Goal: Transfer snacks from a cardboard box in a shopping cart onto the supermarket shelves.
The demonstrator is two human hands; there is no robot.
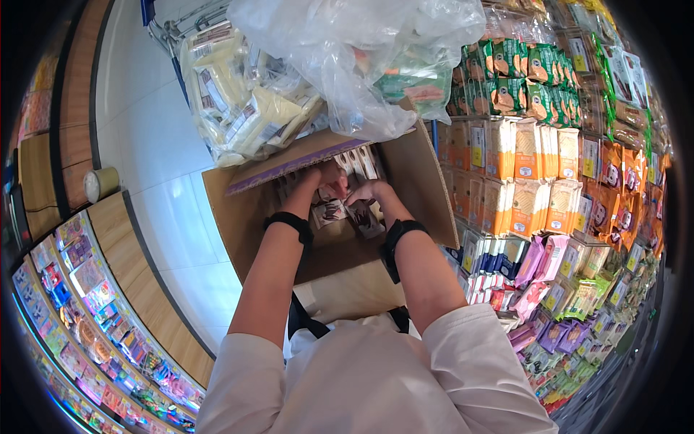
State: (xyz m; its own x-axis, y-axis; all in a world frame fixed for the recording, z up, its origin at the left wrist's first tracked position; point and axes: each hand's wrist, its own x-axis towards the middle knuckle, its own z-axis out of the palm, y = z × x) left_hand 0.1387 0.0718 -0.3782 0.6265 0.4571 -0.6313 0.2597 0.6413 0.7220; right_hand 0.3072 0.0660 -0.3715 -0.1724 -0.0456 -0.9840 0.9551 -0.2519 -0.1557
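Observation:
An open cardboard box (428,179) is in front of my body, and both my forearms reach down into it. Small wrapped snack packets (358,163) stand in rows at its far side. Two more, a white-and-brown packet (329,213) and a dark-printed packet (367,221), lie nearer me. My left hand (331,182) is bent over the packets with its fingers curled, close to the white-and-brown one. Just to its right, my right hand (367,191) has its fingertips down among the packets, above the dark-printed one. Whether either hand grips a packet is hard to see.
Beyond the box, a bag of pale yellow packets (244,108) and a crumpled clear plastic bag (368,70) rest on a metal cart (173,32). Shelves of packaged snacks (526,152) rise close on the right. Product shelves (103,293) line the left, past the tiled floor (157,152).

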